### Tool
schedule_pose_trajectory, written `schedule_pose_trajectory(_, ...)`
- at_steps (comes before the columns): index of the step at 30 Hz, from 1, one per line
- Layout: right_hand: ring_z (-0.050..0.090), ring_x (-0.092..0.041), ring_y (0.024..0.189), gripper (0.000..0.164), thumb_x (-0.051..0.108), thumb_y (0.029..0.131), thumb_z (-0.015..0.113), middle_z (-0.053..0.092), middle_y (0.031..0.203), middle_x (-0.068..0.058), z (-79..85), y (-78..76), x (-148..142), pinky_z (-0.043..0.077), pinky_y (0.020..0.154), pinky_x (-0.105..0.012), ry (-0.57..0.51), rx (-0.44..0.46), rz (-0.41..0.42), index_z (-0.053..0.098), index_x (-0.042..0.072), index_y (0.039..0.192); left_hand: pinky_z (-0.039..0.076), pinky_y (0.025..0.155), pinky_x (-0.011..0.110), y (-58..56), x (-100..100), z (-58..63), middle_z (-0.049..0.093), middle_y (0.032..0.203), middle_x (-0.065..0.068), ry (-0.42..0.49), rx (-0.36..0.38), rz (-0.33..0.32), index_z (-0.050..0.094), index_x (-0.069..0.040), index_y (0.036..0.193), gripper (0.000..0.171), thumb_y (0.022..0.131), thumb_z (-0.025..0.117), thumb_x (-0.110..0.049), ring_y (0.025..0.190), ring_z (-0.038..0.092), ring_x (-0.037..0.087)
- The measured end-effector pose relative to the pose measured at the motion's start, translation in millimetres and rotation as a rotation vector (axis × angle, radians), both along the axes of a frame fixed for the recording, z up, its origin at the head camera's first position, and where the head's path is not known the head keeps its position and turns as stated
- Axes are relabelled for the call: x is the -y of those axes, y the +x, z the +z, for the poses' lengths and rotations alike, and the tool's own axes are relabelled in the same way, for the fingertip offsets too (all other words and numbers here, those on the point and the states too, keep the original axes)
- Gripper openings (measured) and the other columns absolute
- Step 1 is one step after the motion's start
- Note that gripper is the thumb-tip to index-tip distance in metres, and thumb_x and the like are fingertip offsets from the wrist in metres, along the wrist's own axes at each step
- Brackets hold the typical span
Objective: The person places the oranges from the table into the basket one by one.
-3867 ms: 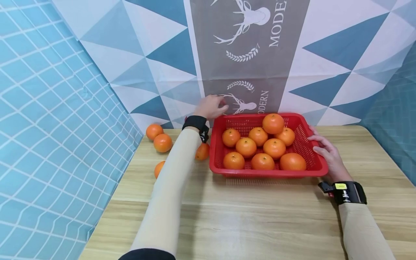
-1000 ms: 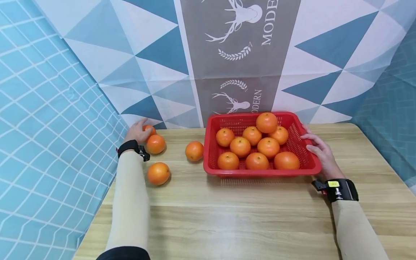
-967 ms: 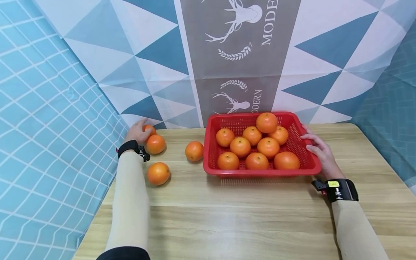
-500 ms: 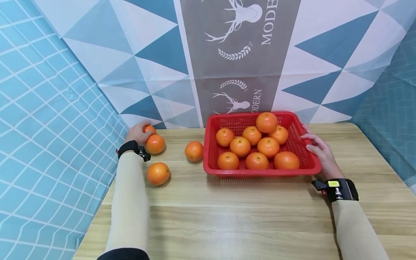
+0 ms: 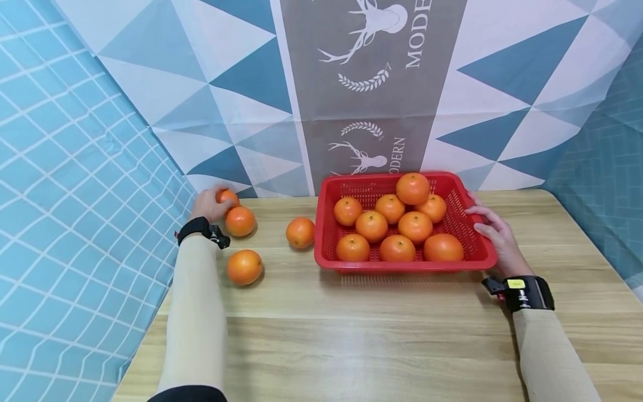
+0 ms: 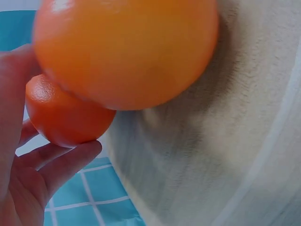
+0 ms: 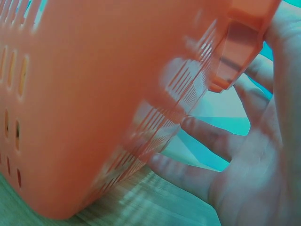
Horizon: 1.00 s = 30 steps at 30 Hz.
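At the table's far left corner, my left hand (image 5: pixel 208 205) grips an orange (image 5: pixel 229 196), its thumb on the near side. The left wrist view shows fingers curled round this orange (image 6: pixel 68 115), while another orange (image 6: pixel 127 47) looms large in front. That neighbouring orange (image 5: pixel 240 221) sits just nearer in the head view. My right hand (image 5: pixel 499 237) holds the right end of a red plastic basket (image 5: pixel 407 267), thumb over the rim. Seen from the right wrist, fingertips (image 7: pixel 162 165) touch the basket's slotted outer wall. Several oranges lie inside, one stacked on top (image 5: pixel 412 188).
Two more loose oranges lie on the wooden table (image 5: pixel 321 335): one (image 5: pixel 244 267) toward the front left, one (image 5: pixel 300 233) close beside the basket's left side. A patterned cloth wall (image 5: pixel 251 100) stands behind, and a blue gridded cloth (image 5: pixel 90 223) borders the left.
My left hand has moved left from the basket's back left corner to the far orange and taken hold of it. Lately both shifted slightly left. My right hand stays on the basket.
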State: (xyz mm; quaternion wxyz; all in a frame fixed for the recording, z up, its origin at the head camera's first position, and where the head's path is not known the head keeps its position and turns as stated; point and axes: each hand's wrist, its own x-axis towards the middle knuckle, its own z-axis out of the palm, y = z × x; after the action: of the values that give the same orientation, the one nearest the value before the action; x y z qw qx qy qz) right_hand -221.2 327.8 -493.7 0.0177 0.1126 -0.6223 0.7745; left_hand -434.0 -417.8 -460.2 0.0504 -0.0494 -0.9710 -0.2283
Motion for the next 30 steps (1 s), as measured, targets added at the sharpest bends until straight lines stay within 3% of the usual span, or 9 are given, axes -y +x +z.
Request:
schedule_pose_trajectory(4, 0.023, -0.019, 0.165, 0.043, 0.009, 0.117, 0.049, 0.013, 0.193, 0.010, 1.2, 0.9, -1, 0.065, 0.100, -0.020, -0.009, -0.009, -0.004, 0.055, 0.010, 0.159, 0.051, 0.111, 0.067, 13.3, -15, 26.5, 0.063, 0.154, 0.030, 0.041, -0.038, 0.012, 0.060, -0.011, 0.159, 0.063, 0.104, 0.058, -0.041, 0.131, 0.060, 0.052)
schedule_pose_trajectory(8, 0.021, -0.020, 0.167, 0.042, 0.009, 0.116, 0.050, 0.014, 0.193, 0.010, 2.4, 1.3, 0, 0.064, 0.101, -0.020, -0.014, -0.016, -0.006, 0.056, 0.009, 0.158, 0.047, 0.115, 0.069, 35.4, -39, 57.6, 0.056, 0.160, 0.034, 0.103, -0.055, -0.005, 0.057, -0.010, 0.163, 0.063, 0.108, 0.059, -0.039, 0.139, 0.053, 0.055)
schedule_pose_trajectory(11, 0.019, -0.022, 0.169, 0.041, 0.011, 0.117, 0.049, 0.014, 0.193, 0.010, 2.4, 1.0, 1, 0.064, 0.102, -0.019, -0.013, -0.010, -0.004, 0.057, 0.010, 0.158, 0.048, 0.113, 0.067, 45.7, -54, 72.7, 0.055, 0.159, 0.035, 0.161, -0.093, -0.009, 0.056, -0.009, 0.164, 0.059, 0.110, 0.063, -0.032, 0.135, 0.054, 0.053)
schedule_pose_trajectory(17, 0.016, -0.025, 0.172, 0.041, 0.011, 0.117, 0.049, 0.013, 0.193, 0.010, 1.4, -0.2, 2, 0.064, 0.102, -0.018, -0.003, -0.008, -0.007, 0.057, 0.009, 0.157, 0.053, 0.105, 0.053, 49.9, -62, 86.2, 0.057, 0.158, 0.030, 0.248, -0.141, 0.011, 0.057, -0.014, 0.164, 0.058, 0.111, 0.066, -0.036, 0.131, 0.059, 0.048)
schedule_pose_trajectory(22, 0.016, -0.025, 0.171, 0.041, 0.011, 0.117, 0.050, 0.012, 0.193, 0.010, 2.1, -1.5, 2, 0.064, 0.101, -0.019, 0.001, -0.007, 0.000, 0.056, 0.009, 0.158, 0.054, 0.084, 0.016, 53.3, -65, 93.6, 0.059, 0.158, 0.027, 0.305, -0.133, 0.000, 0.058, -0.015, 0.164, 0.060, 0.111, 0.065, -0.043, 0.129, 0.065, 0.043)
schedule_pose_trajectory(24, 0.016, -0.025, 0.171, 0.042, 0.011, 0.117, 0.049, 0.012, 0.193, 0.010, 2.4, -1.8, 2, 0.064, 0.101, -0.019, 0.004, -0.008, 0.002, 0.056, 0.009, 0.159, 0.055, 0.076, 0.008, 54.2, -69, 96.6, 0.059, 0.156, 0.026, 0.329, -0.123, -0.023, 0.058, -0.016, 0.164, 0.061, 0.111, 0.065, -0.045, 0.125, 0.067, 0.038)
schedule_pose_trajectory(30, 0.017, -0.025, 0.171, 0.042, 0.011, 0.117, 0.050, 0.013, 0.193, 0.011, 1.8, -0.8, 2, 0.064, 0.101, -0.019, 0.001, 0.001, -0.009, 0.057, 0.010, 0.159, 0.062, 0.072, 0.012, 55.1, -88, 105.8, 0.061, 0.148, 0.025, 0.370, -0.080, -0.071, 0.058, -0.017, 0.164, 0.062, 0.111, 0.064, -0.049, 0.096, 0.067, 0.010)
